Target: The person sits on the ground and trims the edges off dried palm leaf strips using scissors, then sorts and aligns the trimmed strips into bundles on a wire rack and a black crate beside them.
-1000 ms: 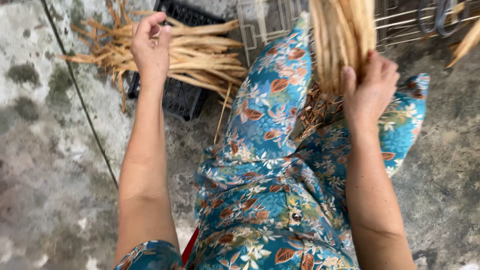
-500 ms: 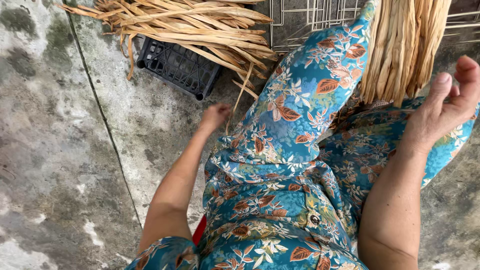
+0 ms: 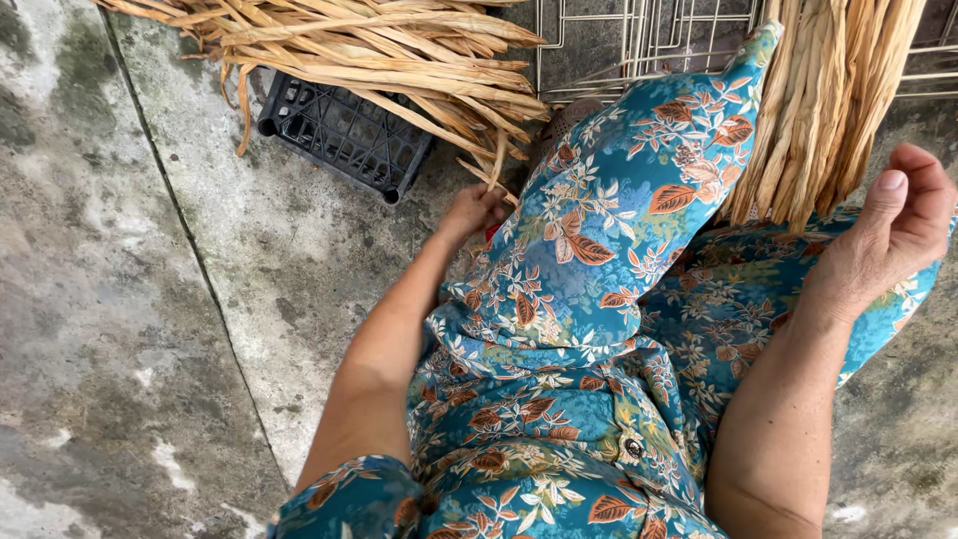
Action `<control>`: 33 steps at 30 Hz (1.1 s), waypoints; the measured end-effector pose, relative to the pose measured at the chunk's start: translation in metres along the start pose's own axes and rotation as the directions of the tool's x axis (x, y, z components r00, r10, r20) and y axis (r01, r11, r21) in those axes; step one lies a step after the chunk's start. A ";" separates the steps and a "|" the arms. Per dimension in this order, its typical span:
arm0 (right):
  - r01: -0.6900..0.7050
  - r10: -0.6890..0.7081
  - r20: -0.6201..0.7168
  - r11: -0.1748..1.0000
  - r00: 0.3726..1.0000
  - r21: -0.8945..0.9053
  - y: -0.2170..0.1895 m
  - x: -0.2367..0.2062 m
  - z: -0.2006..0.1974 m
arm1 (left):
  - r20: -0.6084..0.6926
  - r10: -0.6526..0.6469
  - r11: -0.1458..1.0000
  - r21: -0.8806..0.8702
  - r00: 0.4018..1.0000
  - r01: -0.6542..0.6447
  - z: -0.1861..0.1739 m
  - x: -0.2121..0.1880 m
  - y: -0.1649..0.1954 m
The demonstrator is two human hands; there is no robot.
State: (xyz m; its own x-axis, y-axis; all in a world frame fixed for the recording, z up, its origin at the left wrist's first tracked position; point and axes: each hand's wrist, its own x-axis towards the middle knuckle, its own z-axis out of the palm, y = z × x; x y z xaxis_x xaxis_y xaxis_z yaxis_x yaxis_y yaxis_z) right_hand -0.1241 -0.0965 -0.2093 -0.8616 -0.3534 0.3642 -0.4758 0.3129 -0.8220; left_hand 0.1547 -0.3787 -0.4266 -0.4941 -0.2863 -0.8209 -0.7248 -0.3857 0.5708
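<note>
Since the earlier frame my left hand (image 3: 477, 208) has come down from the pile and now lies close beside my knee, near the middle of the frame. Its fingers are curled around the end of one dry straw strip (image 3: 491, 172), which runs up toward the pile of dried straw (image 3: 379, 45) at the upper left. The left arm goes straight from the lower left of the frame up to this point, with the elbow almost stretched.

My right hand (image 3: 893, 225) is at the right edge of the frame, and it has moved a little away from the straw bundle (image 3: 833, 95). The fingers are loosely bent with the thumb up, and it holds nothing; a small gap stays between it and the bundle. This bundle hangs down from the upper right and its lower ends rest against my blue flowered dress (image 3: 599, 299).

Under the pile a black plastic crate (image 3: 344, 135) stands on the concrete floor (image 3: 120, 299), and the straw covers its far part. Behind, at the top centre, a white wire rack (image 3: 639, 40) is seen. My raised knee under the dress hides the floor between both hands.
</note>
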 end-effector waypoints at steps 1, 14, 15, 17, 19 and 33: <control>-0.013 0.013 0.004 1.000 1.000 0.009 -0.001 0.001 0.001 | -0.011 0.001 0.990 0.142 1.000 0.001 -0.006 -0.005 0.002; -0.098 0.098 0.013 0.994 0.995 0.049 0.000 0.003 0.007 | -0.105 0.849 0.189 0.975 0.518 -0.113 -0.156 -0.105 0.114; -0.097 0.097 0.016 0.995 0.995 0.031 0.001 0.003 0.006 | -0.090 0.868 0.174 0.976 0.488 -0.130 -0.157 -0.094 0.119; -0.113 0.113 0.006 0.991 0.994 0.067 0.005 0.002 0.003 | -0.058 0.905 0.141 0.976 0.422 -0.168 -0.158 -0.068 0.125; -0.105 0.105 0.005 0.989 0.994 0.104 0.011 0.001 0.002 | -0.056 0.864 0.136 0.983 0.501 -0.125 -0.159 -0.046 0.129; -0.128 0.128 0.010 0.980 0.992 0.154 0.016 -0.001 -0.009 | 0.067 0.785 -0.111 0.993 0.616 0.034 -0.136 0.030 0.153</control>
State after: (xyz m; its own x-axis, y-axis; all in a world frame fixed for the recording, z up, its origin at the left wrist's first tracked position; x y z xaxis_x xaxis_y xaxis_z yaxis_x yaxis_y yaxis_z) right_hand -0.1321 -0.0834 -0.2194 -0.9136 -0.3190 0.2521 -0.3291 0.2159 -0.9193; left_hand 0.0948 -0.5657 -0.3618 -0.9053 -0.4208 -0.0584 -0.4133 0.9042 -0.1076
